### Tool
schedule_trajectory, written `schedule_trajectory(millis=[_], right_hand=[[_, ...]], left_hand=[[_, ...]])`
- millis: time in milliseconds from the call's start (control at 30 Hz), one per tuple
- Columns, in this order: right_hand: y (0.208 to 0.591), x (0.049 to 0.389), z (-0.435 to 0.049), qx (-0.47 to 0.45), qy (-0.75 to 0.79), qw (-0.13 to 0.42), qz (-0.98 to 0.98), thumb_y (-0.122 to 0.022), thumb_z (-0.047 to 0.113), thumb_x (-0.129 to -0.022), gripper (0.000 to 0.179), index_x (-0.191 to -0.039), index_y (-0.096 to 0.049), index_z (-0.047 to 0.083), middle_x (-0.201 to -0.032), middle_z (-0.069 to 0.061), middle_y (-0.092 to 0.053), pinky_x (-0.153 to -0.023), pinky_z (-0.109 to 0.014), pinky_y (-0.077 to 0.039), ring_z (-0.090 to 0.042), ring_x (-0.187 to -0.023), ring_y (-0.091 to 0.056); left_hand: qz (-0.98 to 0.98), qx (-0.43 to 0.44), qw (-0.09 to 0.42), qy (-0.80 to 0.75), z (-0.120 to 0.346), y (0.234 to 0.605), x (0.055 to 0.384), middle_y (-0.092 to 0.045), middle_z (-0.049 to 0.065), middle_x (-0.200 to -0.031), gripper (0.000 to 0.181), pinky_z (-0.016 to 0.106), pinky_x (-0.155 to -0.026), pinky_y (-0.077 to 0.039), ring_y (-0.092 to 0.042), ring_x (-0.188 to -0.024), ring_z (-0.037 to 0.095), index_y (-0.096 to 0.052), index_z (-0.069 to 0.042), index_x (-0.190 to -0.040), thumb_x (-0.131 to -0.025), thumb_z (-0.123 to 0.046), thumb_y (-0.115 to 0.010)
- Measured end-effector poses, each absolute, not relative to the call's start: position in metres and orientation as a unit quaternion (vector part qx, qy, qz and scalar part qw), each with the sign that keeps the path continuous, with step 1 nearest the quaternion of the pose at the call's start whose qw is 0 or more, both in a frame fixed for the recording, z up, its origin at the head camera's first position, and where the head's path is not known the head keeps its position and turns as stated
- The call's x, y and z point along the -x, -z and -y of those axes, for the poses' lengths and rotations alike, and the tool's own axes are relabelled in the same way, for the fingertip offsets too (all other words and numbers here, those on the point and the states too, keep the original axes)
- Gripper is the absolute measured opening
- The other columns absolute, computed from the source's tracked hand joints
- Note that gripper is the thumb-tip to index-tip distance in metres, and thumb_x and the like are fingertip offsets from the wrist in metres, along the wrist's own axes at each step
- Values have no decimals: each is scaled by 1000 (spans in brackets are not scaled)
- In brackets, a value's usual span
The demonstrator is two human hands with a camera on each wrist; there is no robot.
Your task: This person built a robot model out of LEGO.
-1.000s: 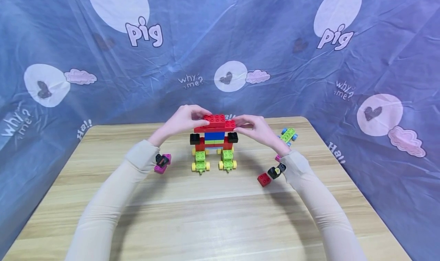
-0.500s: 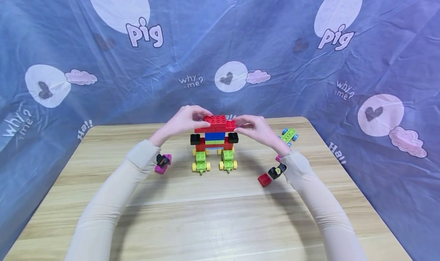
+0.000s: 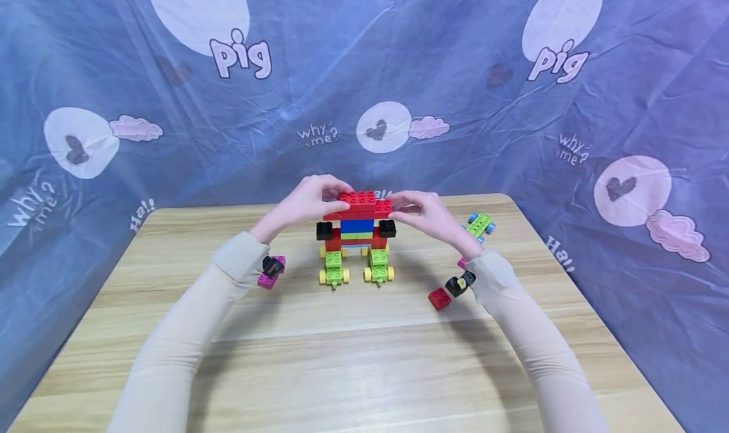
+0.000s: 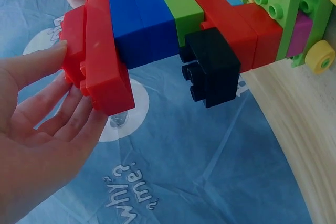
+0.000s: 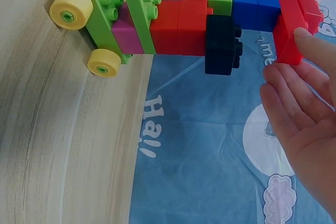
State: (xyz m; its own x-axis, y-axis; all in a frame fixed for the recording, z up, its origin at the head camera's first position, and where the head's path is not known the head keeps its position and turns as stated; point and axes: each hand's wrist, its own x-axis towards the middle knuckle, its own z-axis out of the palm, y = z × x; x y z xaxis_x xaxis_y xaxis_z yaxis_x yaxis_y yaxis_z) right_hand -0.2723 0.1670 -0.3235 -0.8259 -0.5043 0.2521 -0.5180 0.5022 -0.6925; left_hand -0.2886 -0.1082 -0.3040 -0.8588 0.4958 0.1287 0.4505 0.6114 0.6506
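A toy brick build stands upright at the back of the table. At its top lies a red brick over a wider red layer, with blue bricks beneath. Black bricks stick out at both sides, and two green wheeled bases with yellow wheels carry it. My left hand pinches the left end of the top red brick, its thumb on the near face. At the other end, my right hand holds the wider red layer between thumb and fingers.
Right of the build, a loose red brick lies on the wooden table. Magenta bricks lie under the left wrist. A green base with blue wheels sits at the back right. Blue printed cloth hangs behind.
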Motion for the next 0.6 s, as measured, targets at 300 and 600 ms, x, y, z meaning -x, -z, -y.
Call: schedule_trajectory(millis=[300, 600], right_hand=[[334, 284, -171, -298, -406, 13, 864, -69, 7, -92, 37, -127, -62, -4, -120, -23, -69, -98, -47, -56, -35, -110, -67], [342, 301, -171, -324, -413, 30, 850, -72, 21, -92, 39, -128, -65, 7, -126, -13, -69, -100, -45, -55, -26, -114, -67]], left_hand=[[-901, -261, 29, -345, 107, 304, 288, -69, 12, -120, 35, 41, -98, -54, -62, -107, 27, -68, -9, -125, -92, -21, -70], [-896, -258, 27, -360, 110, 309, 289, -70, 12, -118, 37, 40, -95, -56, -64, -104, 26, -67, -10, -126, -92, -22, -70]])
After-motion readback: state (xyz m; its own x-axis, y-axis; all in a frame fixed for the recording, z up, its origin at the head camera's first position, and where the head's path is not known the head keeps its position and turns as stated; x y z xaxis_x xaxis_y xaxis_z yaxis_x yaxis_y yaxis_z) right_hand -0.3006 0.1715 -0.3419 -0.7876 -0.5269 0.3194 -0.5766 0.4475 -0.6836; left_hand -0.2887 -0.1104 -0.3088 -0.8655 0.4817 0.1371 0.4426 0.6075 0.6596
